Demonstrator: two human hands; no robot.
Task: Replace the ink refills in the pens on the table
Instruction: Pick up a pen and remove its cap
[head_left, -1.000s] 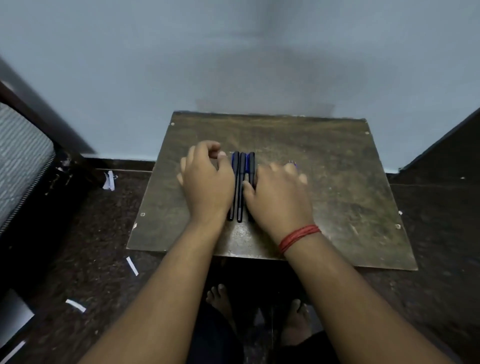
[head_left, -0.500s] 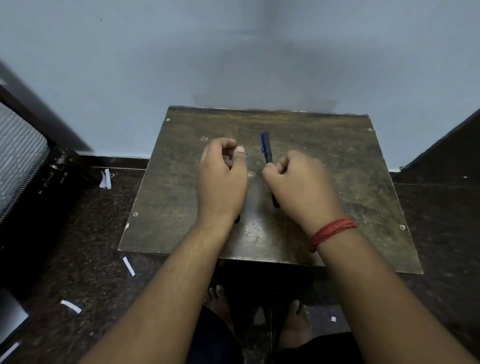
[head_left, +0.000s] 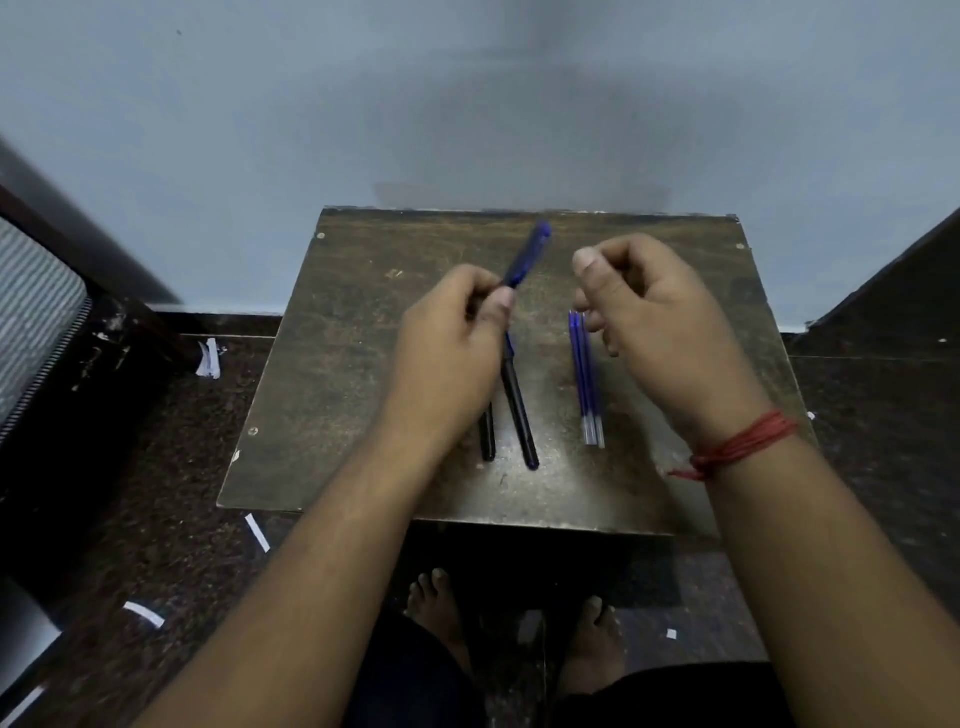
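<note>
Now my left hand (head_left: 447, 338) pinches a blue pen (head_left: 527, 254); my right hand (head_left: 654, 317), curled and holding nothing, hovers above the refills (head_left: 587, 379).

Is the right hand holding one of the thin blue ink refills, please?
No, the right hand hovers with curled fingers above the thin blue ink refills, which lie on the wooden table.
</note>
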